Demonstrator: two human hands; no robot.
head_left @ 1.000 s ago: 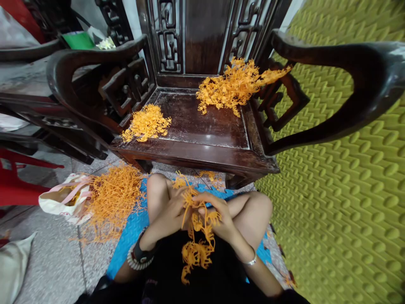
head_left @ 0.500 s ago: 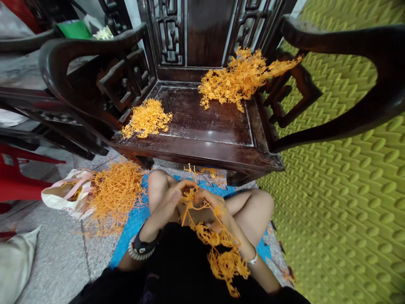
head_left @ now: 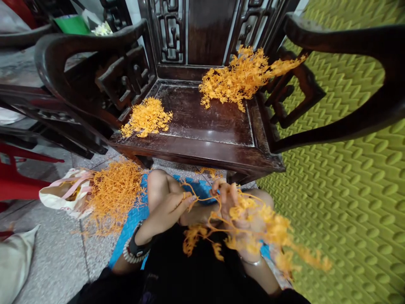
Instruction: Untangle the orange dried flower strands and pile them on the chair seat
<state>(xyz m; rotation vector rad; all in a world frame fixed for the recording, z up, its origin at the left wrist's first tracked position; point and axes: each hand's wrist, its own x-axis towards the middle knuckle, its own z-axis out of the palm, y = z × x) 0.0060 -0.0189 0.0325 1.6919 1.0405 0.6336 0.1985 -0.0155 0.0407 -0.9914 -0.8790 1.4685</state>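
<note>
My left hand pinches one end of a thin orange plastic stem above my lap. My right hand grips a tangled bunch of orange plastic sprigs, blurred and spread out toward the right over my knee. A few sprigs hang over my black clothing. On the dark wooden chair seat in front lie a small orange pile at the left front and a bigger tangled pile at the back right.
A large loose heap of orange stems lies on the floor at my left, spilling over a white bag with pink handles. I sit on a blue mat. A green textured mat covers the right. Red stool at left.
My right hand has swung the bunch of sprigs from the middle of my lap out to the right, away from my left hand, which has stayed in place holding the stem.
</note>
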